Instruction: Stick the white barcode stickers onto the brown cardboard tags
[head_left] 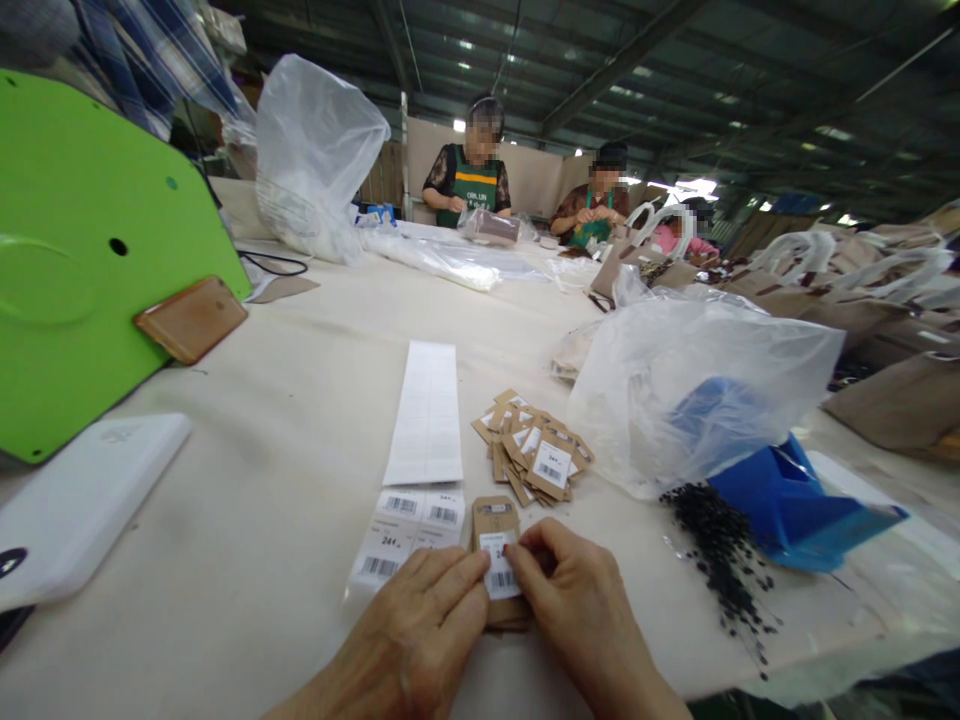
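A stack of brown cardboard tags (496,512) lies near the table's front edge, its top tag bearing a white price sticker (500,580). My left hand (424,625) rests with fingers together on the stack's left side and on the sticker sheet (394,530), which carries printed labels; whether it grips anything is hidden. On the right, my right hand (574,600) pinches the sticker's edge between thumb and forefinger. White backing paper (426,415) stretches behind the printed labels. Beyond the stack is a loose pile of stickered tags (553,462).
Black strings (712,550) lie beside a blue container (795,510) and a clear plastic bag (675,370). At left are a green panel (97,250), a phone (193,320) and a white device (90,500). Two people in green aprons stand across the table; bags line the right.
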